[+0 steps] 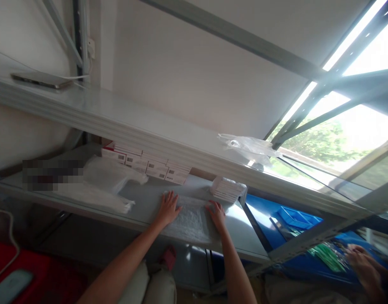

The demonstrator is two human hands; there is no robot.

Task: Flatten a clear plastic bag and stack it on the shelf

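A clear plastic bag (190, 219) lies flat on the grey metal shelf (146, 198) in front of me. My left hand (168, 209) rests on its left edge with the fingers spread. On the bag's right edge lies my right hand (217, 216), its fingers also apart. Just behind the right hand is a plastic-wrapped stack of white packs (228, 188). White boxes with barcodes (157, 169) stand in a row further back, under the upper shelf. Left of my left hand are crumpled white plastic bags (108, 177).
The upper shelf (149, 120) runs above my hands, with a phone-like device (42, 79) and a clear bag (249, 147) on it. At right, another person's hands (361, 261) are over a blue table with a blue tray (298, 217) and green items (329, 257).
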